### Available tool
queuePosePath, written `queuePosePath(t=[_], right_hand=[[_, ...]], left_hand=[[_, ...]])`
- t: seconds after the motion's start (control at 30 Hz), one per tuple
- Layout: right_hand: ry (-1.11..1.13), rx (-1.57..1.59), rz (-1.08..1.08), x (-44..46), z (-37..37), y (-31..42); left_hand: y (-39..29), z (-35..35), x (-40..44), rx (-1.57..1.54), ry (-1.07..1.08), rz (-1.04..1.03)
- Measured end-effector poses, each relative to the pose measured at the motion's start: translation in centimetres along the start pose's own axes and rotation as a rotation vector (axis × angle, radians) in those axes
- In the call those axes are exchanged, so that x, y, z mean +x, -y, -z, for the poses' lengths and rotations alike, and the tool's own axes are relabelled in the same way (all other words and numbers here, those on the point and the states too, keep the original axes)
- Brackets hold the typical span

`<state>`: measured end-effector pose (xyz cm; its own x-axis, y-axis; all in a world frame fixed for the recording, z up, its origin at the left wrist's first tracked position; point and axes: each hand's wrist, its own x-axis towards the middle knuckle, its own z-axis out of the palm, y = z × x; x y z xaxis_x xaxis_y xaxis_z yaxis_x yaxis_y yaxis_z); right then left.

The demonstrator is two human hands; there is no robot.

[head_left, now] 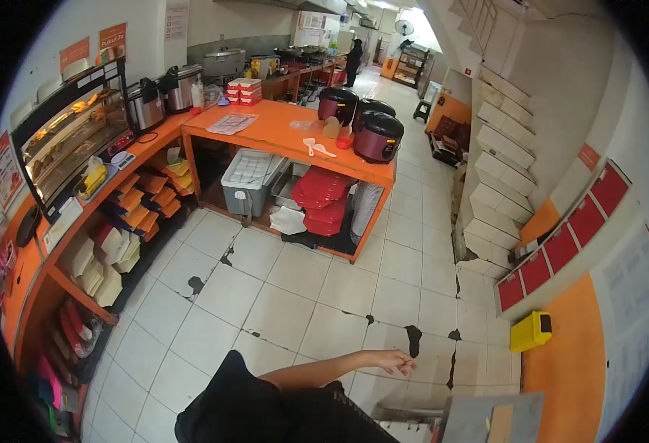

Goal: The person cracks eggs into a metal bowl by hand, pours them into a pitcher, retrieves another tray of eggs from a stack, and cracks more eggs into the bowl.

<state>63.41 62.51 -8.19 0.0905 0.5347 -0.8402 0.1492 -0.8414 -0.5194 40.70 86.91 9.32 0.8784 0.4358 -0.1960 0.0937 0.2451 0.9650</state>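
Observation:
My left hand (394,362) reaches across in front of my body from a black sleeve (225,391). Its fingers are loosely bent and slightly apart, and I see nothing held in them. Below it and to the right are a grey metal surface (527,413) with a tan flat piece (500,423) on it, and a metal bar (406,413). The hand appears apart from both. My right hand is out of the picture.
An orange counter (273,122) bears dark rice cookers (378,138), white scoops (318,147) and red boxes (245,90). Beneath sit a grey bin (245,199) and red trays (323,196). A heated display case (73,136) stands left, stairs (490,192) right. Far back stands a person (353,63).

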Motion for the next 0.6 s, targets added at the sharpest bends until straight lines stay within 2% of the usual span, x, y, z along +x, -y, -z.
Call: queuePosePath(t=[0.07,0.13,0.27,0.33,0.4,0.43,0.47,0.5,0.53,0.6], right_hand=[[0.047,-0.043,0.048,3.1,1.5,5.9],[0.1,-0.108,0.126,6.9,3.2,13.4],[0.186,-0.277,0.373,13.8,6.3,31.8],[0.234,-0.501,0.639,19.2,8.0,39.5],[0.254,-0.501,0.628,25.0,10.1,45.5],[0.225,-0.515,0.675,22.9,10.5,50.4],[0.236,-0.516,0.683,25.7,11.3,52.6],[0.101,-0.563,0.67,28.3,13.1,54.2],[-0.041,-0.612,0.646,31.3,15.1,54.3],[-0.11,-0.539,0.498,37.9,19.6,52.1]], left_hand=[[-2.2,3.3,3.5,0.02,0.054,0.013],[-4.4,7.0,3.0,-0.136,-0.101,0.278],[-0.4,17.1,1.1,-0.198,-0.416,0.242],[1.8,21.4,-0.8,-0.256,-0.616,0.218],[2.8,24.7,-1.9,-0.305,-0.843,0.259],[3.2,27.0,-1.3,-0.303,-0.859,0.256],[3.9,29.3,-0.4,-0.32,-0.885,0.391],[3.8,32.0,0.8,-0.34,-0.902,0.527],[3.3,34.8,2.6,-0.346,-0.901,0.529],[2.5,40.0,8.8,-0.241,-0.808,0.545]])
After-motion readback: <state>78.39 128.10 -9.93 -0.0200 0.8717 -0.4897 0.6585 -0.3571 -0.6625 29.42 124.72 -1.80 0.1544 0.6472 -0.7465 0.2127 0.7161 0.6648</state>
